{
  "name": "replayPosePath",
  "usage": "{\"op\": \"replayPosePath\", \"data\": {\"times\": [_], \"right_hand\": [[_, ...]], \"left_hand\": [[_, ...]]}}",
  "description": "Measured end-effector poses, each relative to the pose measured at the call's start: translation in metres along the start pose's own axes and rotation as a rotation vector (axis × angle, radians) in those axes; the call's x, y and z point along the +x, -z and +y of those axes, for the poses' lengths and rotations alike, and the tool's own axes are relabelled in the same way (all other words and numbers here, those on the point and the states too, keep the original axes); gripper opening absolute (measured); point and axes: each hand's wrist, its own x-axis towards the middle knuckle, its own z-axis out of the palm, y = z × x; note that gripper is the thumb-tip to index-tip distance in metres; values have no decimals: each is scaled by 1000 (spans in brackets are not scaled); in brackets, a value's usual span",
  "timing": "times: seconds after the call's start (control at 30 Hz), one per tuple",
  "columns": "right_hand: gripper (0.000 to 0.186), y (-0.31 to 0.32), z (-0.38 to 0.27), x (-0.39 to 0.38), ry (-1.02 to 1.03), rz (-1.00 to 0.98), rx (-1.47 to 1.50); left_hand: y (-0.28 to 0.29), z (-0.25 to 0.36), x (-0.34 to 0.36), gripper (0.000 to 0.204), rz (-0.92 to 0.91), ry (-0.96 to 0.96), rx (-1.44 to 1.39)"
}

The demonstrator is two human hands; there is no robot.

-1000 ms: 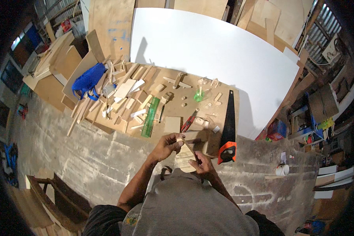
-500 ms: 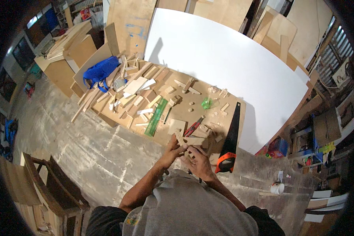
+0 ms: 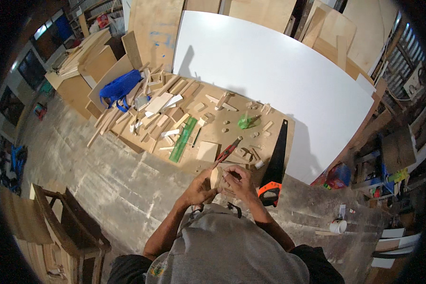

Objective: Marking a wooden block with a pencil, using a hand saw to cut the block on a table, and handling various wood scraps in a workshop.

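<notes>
Close to my body, at the table's near edge, a small pale wooden piece with a rounded outline is held up between my hands. My left hand wraps round it from the left, thumb along its lower side. The fingers of my right hand are closed against its right side; their tips are partly hidden. Just beyond lie red-handled pliers and a square wooden block. To the right rests a handsaw with an orange and black handle.
Wood offcuts and a blue bag crowd the table's left. A green ruler-like strip, a wooden toy plane and a green plastic item lie around the middle. A large white panel stands behind.
Both hands have turned the wooden piece, so a broad rounded face now shows where narrow, strip-like edges showed before. My right fingers have moved up against it. The view has shifted slightly.
</notes>
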Motion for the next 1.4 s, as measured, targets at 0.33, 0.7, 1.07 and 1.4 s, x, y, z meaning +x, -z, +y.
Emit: {"op": "replayPosePath", "data": {"times": [0.33,0.7,1.07,1.4], "right_hand": [[15,29,24,-18,166,-126,-368],[20,41,47,-35,47,278,-969],[17,53,-98,-35,196,-317,166],[30,-20,-196,-54,700,-1084,1309]], "left_hand": [[3,-14,-4,85,-152,12,659],[-19,-40,-6,69,64,137,1021],[35,-62,-29,64,394,332,378],[28,-18,-20,63,492,367,169]]}}
